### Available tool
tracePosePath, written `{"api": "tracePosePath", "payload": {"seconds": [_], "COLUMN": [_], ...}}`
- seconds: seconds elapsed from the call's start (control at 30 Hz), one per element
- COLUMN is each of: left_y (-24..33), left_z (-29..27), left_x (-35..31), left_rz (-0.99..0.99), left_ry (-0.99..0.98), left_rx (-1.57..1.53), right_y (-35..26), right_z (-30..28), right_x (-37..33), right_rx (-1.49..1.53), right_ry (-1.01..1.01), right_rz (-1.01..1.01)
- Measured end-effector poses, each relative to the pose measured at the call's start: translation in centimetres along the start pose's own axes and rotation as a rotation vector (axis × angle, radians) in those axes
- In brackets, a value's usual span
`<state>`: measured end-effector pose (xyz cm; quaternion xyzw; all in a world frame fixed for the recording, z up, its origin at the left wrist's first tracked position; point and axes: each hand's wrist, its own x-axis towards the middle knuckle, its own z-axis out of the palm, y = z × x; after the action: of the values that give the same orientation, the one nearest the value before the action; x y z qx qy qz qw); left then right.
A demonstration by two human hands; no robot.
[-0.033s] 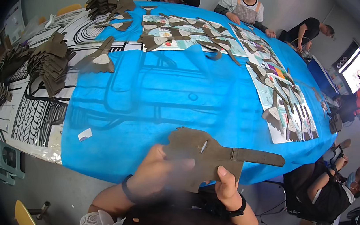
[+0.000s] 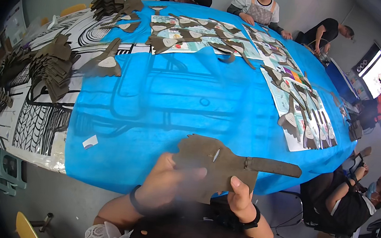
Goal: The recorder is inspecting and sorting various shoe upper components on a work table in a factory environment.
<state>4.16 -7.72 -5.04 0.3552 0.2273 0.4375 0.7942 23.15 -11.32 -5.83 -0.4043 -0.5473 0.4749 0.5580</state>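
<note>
A dark grey-brown cut-out piece (image 2: 213,168) with a jagged left edge, a small slit and a strap reaching right is held up over the near table edge. My left hand (image 2: 165,177) is closed on its left side, one finger lying across the front; a blur smears the lower part of this hand. My right hand (image 2: 241,200) pinches the lower right edge with its thumb in front, its other fingers mostly hidden behind the piece. Nearest on the tabletop, a small white paper scrap (image 2: 89,142) lies left of my left hand.
A blue sheet (image 2: 164,102) covers much of the table. Piles of similar dark pieces (image 2: 53,68) stand at the left. More pieces with pale patches lie on printed sheets (image 2: 275,98) at right and back. A seated person (image 2: 348,198) is close on my right; others work around the table.
</note>
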Motion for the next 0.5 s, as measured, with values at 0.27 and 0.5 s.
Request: {"api": "tracePosePath", "payload": {"seconds": [0.27,0.5], "left_y": [0.4,0.7], "left_z": [0.4,-0.2], "left_x": [-0.4,-1.0], "left_rz": [0.037,0.132], "left_ry": [0.013,0.008], "left_rx": [0.000,0.338], "right_y": [-0.3,-4.1], "right_z": [0.4,-2.3], "right_x": [-0.4,0.5], "right_rx": [0.159,0.226], "right_ry": [0.027,-0.179], "right_rz": [0.008,0.443]}}
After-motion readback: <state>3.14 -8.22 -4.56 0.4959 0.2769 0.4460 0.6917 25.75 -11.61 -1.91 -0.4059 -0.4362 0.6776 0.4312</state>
